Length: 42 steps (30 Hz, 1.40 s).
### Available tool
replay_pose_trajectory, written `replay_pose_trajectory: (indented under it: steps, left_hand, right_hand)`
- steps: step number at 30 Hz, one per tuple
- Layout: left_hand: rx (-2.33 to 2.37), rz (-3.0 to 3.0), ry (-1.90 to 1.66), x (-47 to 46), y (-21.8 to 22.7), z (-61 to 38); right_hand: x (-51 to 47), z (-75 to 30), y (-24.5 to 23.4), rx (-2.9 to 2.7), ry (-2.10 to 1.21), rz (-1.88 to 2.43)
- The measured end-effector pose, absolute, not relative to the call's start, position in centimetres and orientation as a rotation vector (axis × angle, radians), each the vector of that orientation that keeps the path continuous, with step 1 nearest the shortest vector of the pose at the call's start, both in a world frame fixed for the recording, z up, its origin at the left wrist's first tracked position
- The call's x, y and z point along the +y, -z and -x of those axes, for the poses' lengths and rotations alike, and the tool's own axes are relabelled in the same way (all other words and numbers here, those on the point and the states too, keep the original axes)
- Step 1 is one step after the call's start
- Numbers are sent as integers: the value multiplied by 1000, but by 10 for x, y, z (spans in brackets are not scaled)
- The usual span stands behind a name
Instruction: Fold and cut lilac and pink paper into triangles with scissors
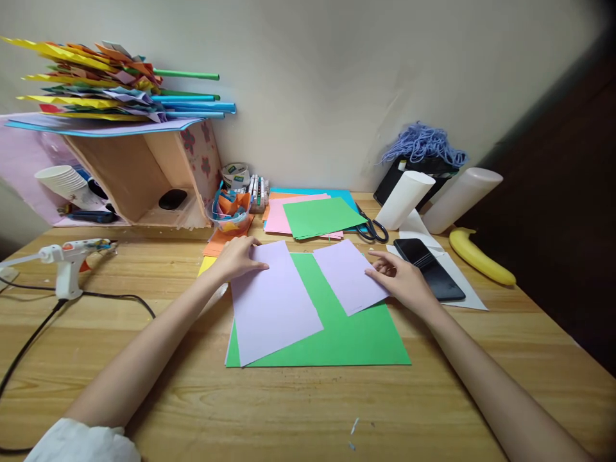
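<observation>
Large lilac piece (pixel 274 305) and small lilac piece (pixel 350 276) sit over the left and right parts of the green sheet (pixel 327 346), apart from each other; whether they lie fully flat on it cannot be told. The left hand (pixel 240 258) pinches the large lilac piece near its upper left corner, thumb on top, and the right hand (pixel 399 279) pinches the small lilac piece by its right edge. The likeliest trouble is a crease or tear, caused by a hard tug on such a small hold. Both pieces poke past the green sheet's back edge, so dragging them could also skew it. Behind the green sheet, the paper stack (pixel 322 218) and scissors (pixel 369 224) crowd close; a forward push might knock them. To its right, the phone (pixel 428 269) lies just beside the right hand, leaving little room for a sideways sweep. Well to its left, the cable (pixel 115 294) of the glue gun (pixel 70 263) could snag a left arm swung wide. In front of the green sheet, the table (pixel 269 410) offers the most room, with small scraps (pixel 355 425) near its edge.
</observation>
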<state>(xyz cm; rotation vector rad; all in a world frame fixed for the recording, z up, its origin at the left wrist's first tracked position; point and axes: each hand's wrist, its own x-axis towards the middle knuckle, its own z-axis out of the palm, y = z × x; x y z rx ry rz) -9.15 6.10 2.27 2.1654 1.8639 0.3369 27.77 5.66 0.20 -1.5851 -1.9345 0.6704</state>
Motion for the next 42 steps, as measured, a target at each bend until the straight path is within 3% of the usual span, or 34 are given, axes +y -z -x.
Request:
replay_pose_trajectory:
  steps: [5, 12, 16, 20, 26, 34, 42]
  left_hand:
    - [1789, -2229, -399, 58, -38, 88]
    - [1902, -2218, -575, 55, -60, 92]
    - [1854, -2089, -871, 55, -72, 93]
    - [1799, -1468, -1185, 57, -70, 89]
    - [1535, -1073, -1309, 51, -40, 54]
    - [1229, -947, -908, 13, -24, -1]
    - [1004, -809, -729, 8, -13, -8]
  right_hand:
    - [55, -276, -1, -2005, -302, 1501]
    - [50, -267, -6, -2016, -439, 1454]
    - [47, -262, -9, -1865, -757, 1425]
    - [41, -255, -14, -1719, -1295, 1251]
    - [27, -243, -21, -1746, -1752, 969]
    - [29, -239, 1, -1576, -1134, 1532]
    - [12, -227, -10, -2475, -451, 1120]
